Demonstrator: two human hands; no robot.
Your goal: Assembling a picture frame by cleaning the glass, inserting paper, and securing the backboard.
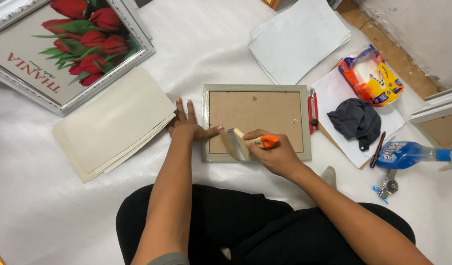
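A small grey picture frame (256, 88) lies face down on the white sheet, its brown backing board (265, 115) up. My left hand (187, 124) rests flat on the sheet by the frame's left edge, thumb reaching onto the frame. My right hand (272, 153) grips a tool with an orange handle (269, 142) over the frame's lower edge. Its tip is at a pale flat piece (234, 143) tilted up from the backing.
A stack of cream boards (113, 122) lies left. A large silver-framed tulip picture (64, 46) sits top left. White sheets (299, 39), a red tool (313, 112), dark cloth (356, 120), orange packet (371, 76), a pen (378, 148), blue spray bottle (407, 153) lie right.
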